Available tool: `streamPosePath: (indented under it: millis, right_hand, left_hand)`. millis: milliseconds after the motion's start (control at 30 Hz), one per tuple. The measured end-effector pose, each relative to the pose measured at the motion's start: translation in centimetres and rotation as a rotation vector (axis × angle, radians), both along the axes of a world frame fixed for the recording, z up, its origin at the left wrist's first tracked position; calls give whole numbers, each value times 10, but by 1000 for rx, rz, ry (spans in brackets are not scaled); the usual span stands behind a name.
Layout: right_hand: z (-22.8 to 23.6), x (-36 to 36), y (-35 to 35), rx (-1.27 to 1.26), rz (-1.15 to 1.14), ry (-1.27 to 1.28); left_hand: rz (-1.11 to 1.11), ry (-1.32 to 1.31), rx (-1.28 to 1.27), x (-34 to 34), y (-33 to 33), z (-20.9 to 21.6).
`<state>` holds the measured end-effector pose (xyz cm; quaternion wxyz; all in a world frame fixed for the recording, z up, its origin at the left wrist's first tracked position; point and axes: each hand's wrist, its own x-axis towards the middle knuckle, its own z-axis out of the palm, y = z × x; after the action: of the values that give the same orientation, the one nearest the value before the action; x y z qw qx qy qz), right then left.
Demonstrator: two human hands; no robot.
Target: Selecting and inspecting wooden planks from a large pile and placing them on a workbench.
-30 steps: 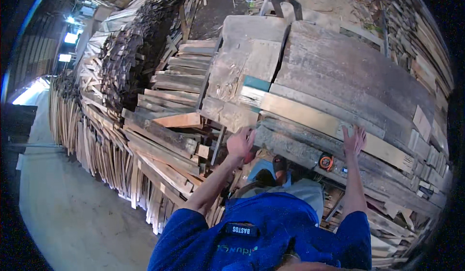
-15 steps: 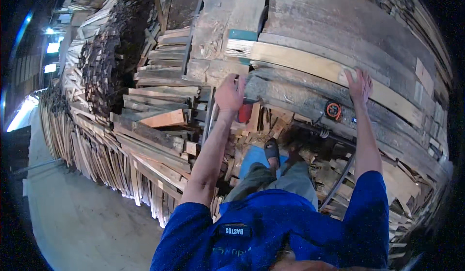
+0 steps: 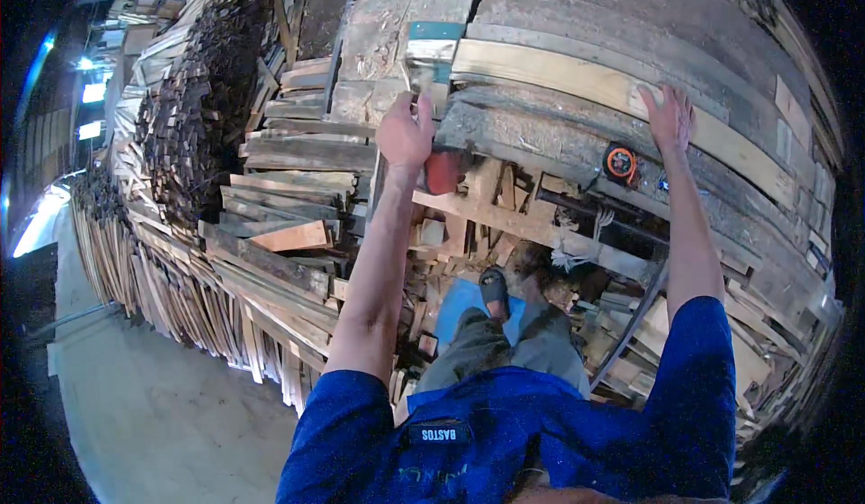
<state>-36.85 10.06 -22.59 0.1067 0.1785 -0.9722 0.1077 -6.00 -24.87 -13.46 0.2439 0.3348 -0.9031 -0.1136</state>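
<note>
My left hand (image 3: 405, 132) is raised at the left end of the bench with its fingers curled in. A small pale blur shows at its fingertips, and I cannot make out what it is. My right hand (image 3: 669, 118) lies with fingers spread on a long pale board (image 3: 550, 67), which runs across the bench (image 3: 577, 13). Near the board's left end is a teal-and-white block (image 3: 432, 49). A blurred red object (image 3: 443, 171) with a dark part sits at the bench edge, beside my left wrist.
An orange-and-black tape measure (image 3: 622, 162) lies on the bench near my right forearm. Stacked wood strips (image 3: 297, 148) fill the left side, with a large wood pile (image 3: 185, 117) behind. A dark metal bar (image 3: 622, 225) runs under the bench front. Offcuts surround my feet.
My left hand has moved a little left and away from me, near the teal-and-white block. My right hand stays on the board. The whole view has shifted slightly.
</note>
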Motion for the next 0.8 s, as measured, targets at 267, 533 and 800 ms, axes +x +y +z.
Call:
streamPosePath:
  millis: [267, 533, 800]
  right_hand:
    - [-8, 6, 3, -58, -12, 62]
    - [-5, 2, 0, -55, -5, 27]
    - [-16, -9, -7, -41, 5, -46]
  left_hand:
    - [20, -84, -22, 1, -1, -4]
    - [68, -231, 116, -2, -1, 6]
    - [101, 19, 476, -14, -29, -15]
